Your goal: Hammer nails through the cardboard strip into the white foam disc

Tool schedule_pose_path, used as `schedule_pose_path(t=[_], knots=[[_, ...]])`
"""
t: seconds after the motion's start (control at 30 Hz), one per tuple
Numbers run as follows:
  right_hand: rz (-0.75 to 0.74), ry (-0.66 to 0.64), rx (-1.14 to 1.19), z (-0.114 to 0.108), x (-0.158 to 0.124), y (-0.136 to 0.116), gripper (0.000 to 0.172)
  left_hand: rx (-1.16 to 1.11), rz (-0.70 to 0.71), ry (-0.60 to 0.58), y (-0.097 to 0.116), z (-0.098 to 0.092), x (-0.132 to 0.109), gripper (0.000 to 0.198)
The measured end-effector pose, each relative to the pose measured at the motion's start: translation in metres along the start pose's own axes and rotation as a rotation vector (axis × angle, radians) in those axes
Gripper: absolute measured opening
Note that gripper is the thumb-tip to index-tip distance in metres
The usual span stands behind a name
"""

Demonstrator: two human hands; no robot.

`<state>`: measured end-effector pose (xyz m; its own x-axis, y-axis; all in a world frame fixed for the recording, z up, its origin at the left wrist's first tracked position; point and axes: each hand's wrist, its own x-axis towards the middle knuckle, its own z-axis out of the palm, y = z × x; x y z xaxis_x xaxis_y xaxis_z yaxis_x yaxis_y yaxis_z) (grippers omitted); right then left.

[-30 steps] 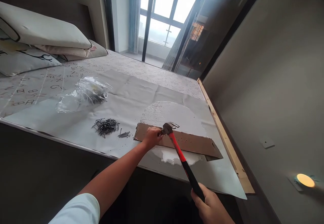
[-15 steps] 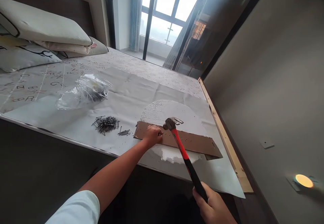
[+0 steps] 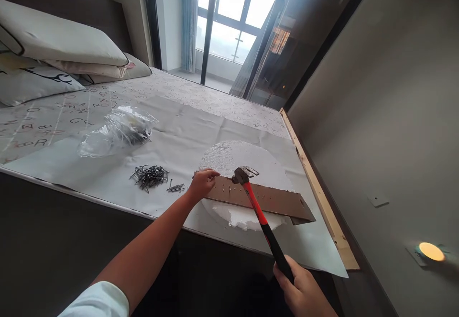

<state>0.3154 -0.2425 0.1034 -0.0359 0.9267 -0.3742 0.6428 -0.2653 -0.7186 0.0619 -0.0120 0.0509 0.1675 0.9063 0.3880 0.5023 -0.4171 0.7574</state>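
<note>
My right hand (image 3: 303, 283) is closed around the black grip of a claw hammer (image 3: 256, 204) with a red and black handle. Its steel head hovers over a long brown board (image 3: 251, 195). Small nails (image 3: 230, 189) dot the board's surface. Under the board lies a round white foam piece (image 3: 247, 157) with a ragged front edge. My left hand (image 3: 203, 184) is over the board's left end, its fingers loosely extended and no object visible in them. To its left are a short row of nails (image 3: 175, 188) and a pile of nails (image 3: 149, 177).
A crumpled clear plastic bag (image 3: 118, 133) with dark contents sits behind the nail pile. Everything rests on a pale sheet (image 3: 179, 130) over a bed. Pillows (image 3: 64, 39) are at the left. A wooden strip (image 3: 315, 183) runs along the right side by the wall.
My left hand has moved left from the middle of the board, and its pinched fingers have loosened. A nail shows where they were. The hammer has stayed nearly still.
</note>
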Motion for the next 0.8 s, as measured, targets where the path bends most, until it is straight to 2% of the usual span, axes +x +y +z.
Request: schedule_pose_path(t=[0.13, 0.23, 0.33, 0.47, 0.57, 0.7, 0.8], knots=[[0.013, -0.003, -0.005, 0.006, 0.006, 0.002, 0.030, 0.022, -0.080, 0.152, 0.000, -0.011, 0.002, 0.029], [0.042, 0.009, -0.011, 0.009, 0.014, 0.006, 0.024, 0.041, -0.123, 0.197, 0.004, -0.018, 0.002, 0.027], [0.035, 0.025, 0.003, 0.006, 0.016, 0.006, 0.025, 0.055, -0.166, 0.231, 0.004, -0.029, 0.002, 0.027], [-0.017, -0.041, 0.007, 0.004, 0.010, 0.004, 0.031, 0.042, -0.271, 0.327, -0.008, -0.053, -0.001, 0.029], [-0.015, -0.071, 0.007, 0.012, 0.010, 0.010, 0.033, 0.054, -0.357, 0.378, -0.026, -0.072, -0.009, 0.030], [-0.021, -0.058, 0.029, 0.025, 0.017, 0.023, 0.031, 0.207, -0.367, 0.316, -0.056, -0.092, -0.035, 0.029], [-0.040, -0.008, 0.081, 0.027, 0.015, 0.023, 0.032, 0.373, -0.282, 0.166, -0.081, -0.100, -0.062, 0.027]])
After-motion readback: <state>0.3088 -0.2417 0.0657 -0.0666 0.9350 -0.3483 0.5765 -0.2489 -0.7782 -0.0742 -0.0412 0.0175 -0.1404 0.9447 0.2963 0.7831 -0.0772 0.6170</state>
